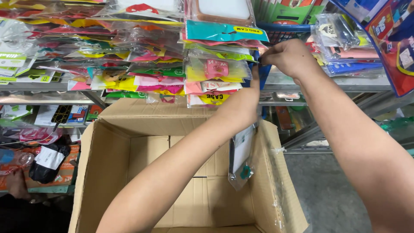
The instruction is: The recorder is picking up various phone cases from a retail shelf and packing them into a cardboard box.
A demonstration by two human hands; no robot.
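Shelving (302, 83) crammed with bright bagged phone cases runs across the top, and below it an open cardboard box (129, 151) stands with flaps spread, mouth up to catch what comes off the stacks. Left hand (243, 101) reaches up against the leaning stack of cases (215, 69), seemingly steadying it, though its fingers are hidden and their grip cannot be told. Right hand (290, 56) pinches shut on a packet edge, while a clear packet (242, 157) hangs inside the box's right wall.

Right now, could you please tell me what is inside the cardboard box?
The box holds one clear packet leaning on its right wall. The left forearm covers part of the bare floor.
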